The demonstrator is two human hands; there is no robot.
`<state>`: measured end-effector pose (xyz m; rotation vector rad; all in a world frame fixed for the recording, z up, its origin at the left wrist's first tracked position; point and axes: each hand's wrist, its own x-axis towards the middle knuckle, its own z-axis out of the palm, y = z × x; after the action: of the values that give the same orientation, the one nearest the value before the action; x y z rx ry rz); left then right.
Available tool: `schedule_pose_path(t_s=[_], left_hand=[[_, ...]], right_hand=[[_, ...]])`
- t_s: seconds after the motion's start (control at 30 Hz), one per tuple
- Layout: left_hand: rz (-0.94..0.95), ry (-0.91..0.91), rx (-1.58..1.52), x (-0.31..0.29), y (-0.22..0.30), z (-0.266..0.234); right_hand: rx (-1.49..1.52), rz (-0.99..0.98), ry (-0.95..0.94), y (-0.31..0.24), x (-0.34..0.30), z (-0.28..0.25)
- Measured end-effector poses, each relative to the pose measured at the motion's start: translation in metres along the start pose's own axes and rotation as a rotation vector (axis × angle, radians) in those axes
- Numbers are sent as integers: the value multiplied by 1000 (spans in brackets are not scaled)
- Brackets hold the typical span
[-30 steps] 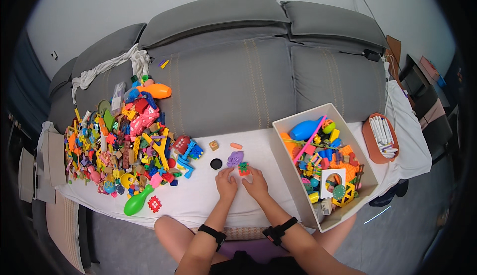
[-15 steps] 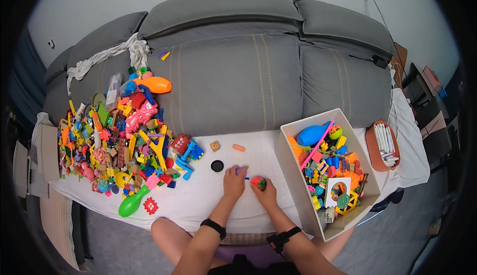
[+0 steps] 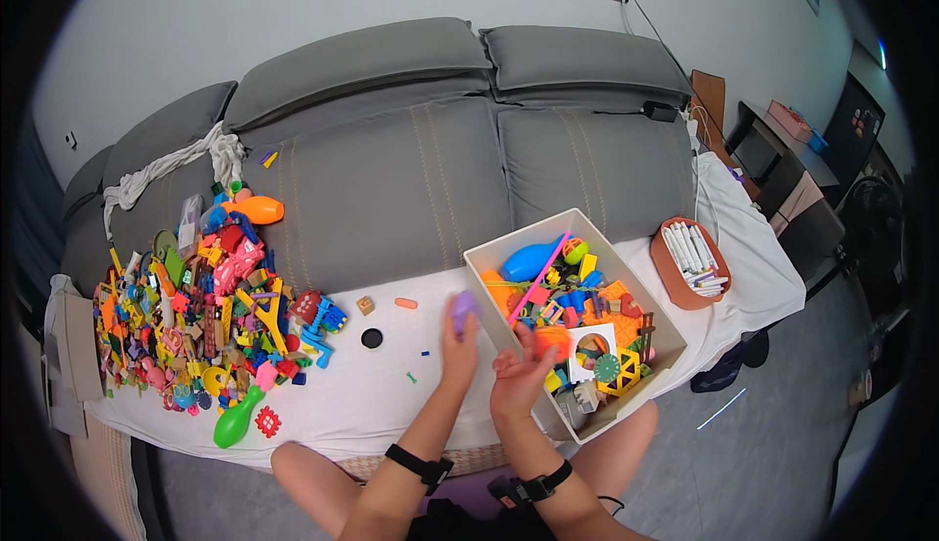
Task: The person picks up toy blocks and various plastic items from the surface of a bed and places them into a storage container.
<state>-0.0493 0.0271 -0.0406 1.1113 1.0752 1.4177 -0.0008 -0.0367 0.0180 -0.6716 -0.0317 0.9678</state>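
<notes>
A smooth purple toy piece (image 3: 464, 310), smeared by motion, is gripped in my left hand (image 3: 459, 343), just left of a white box (image 3: 626, 278) of toys. My right hand (image 3: 521, 373) reaches over the box's near left side, palm turned up and fingers apart. Right by its fingertips is a blurred red-orange toy (image 3: 554, 342); it looks free of the fingers. In the box lie a blue bowling pin (image 3: 531, 262), a pink stick (image 3: 539, 281), a white square card with a round hole (image 3: 577, 369) and many small coloured pieces.
A large toy heap (image 3: 196, 306) covers the left of the white sheet. Between heap and box lie a wooden cube (image 3: 366, 304), an orange peg (image 3: 406, 303), a black round lid (image 3: 372, 338) and a small green piece (image 3: 412, 378). An orange-brown basket (image 3: 696, 298) of white markers stands right.
My view has shifted right. Both hands moved toward the box; the left lifted the purple piece. My right hand has opened from around the red-and-green toy. A small green piece now shows on the sheet.
</notes>
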Motion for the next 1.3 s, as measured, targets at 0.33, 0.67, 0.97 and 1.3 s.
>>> schedule_pose_path(t_s=[0.33, 0.67, 0.97, 1.3], left_hand=[[-74, 174, 356, -6, -91, -101], [18, 237, 790, 81, -110, -207], [-171, 109, 1159, 161, -100, -189], [65, 17, 1268, 82, -110, -184]], right_hand=[[-1199, 37, -493, 102, 67, -82], [-2045, -252, -489, 201, 102, -24], [-1714, -636, -893, 241, 174, -20], [-1802, -415, -806, 195, 93, -58]])
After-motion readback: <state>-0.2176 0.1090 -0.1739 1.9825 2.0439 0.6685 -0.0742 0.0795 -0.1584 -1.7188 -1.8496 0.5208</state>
